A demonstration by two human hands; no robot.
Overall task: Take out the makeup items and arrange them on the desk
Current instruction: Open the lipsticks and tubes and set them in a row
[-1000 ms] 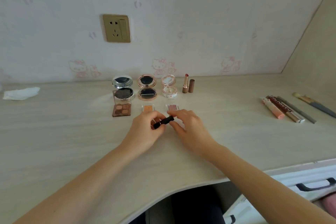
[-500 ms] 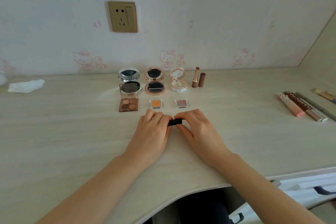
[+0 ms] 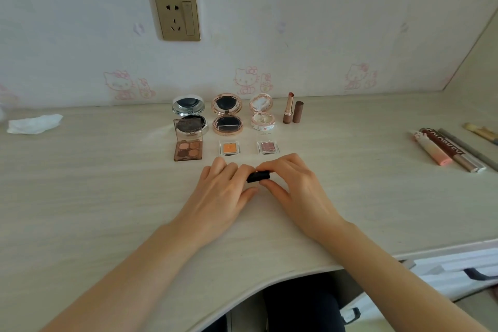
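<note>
A small black tube (image 3: 258, 176) sits between my two hands, low over the desk (image 3: 94, 197). My left hand (image 3: 223, 191) grips its left end, and my right hand (image 3: 291, 183) pinches its right end between thumb and fingers. Beyond the hands lie a brown eyeshadow palette (image 3: 188, 149), an orange pan (image 3: 228, 148) and a pink pan (image 3: 267, 146). Behind those stand three open compacts: silver (image 3: 190, 113), rose-gold (image 3: 227, 116) and pale pink (image 3: 262, 113). An uncapped lipstick (image 3: 289, 111) stands beside its cap (image 3: 298, 112).
Several lip glosses and pencils (image 3: 447, 151) lie at the desk's right side. A crumpled white tissue (image 3: 33, 123) rests at the far left. A wall socket (image 3: 177, 17) is above the desk. A white drawer with a dark handle (image 3: 474, 273) is at lower right.
The black tube has turned from a slant to level, and both hands have closed in around its ends. The camera has tilted down and to the left.
</note>
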